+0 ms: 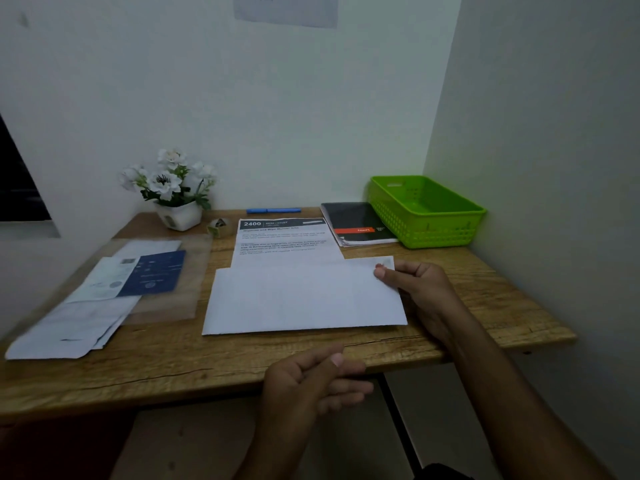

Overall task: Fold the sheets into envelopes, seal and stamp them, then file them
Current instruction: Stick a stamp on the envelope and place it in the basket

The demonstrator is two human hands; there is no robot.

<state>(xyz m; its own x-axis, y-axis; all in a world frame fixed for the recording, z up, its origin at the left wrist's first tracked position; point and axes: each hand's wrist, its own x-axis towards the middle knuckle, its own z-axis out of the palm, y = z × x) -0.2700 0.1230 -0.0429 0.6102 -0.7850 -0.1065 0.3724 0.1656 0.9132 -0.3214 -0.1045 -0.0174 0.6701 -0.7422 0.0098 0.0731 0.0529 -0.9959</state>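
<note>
The right hand pinches the upper right corner of the sheet, which lies mid-desk with its lower part folded up. The left hand hovers loosely curled at the front edge, holding nothing. Judged status: first fold only; sealing, stamping and filing, probably in the green basket, are not yet done.

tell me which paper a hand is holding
The blank sheet in front: the right hand pinches its far right corner. The printed sheet and left pile are not held.
</note>
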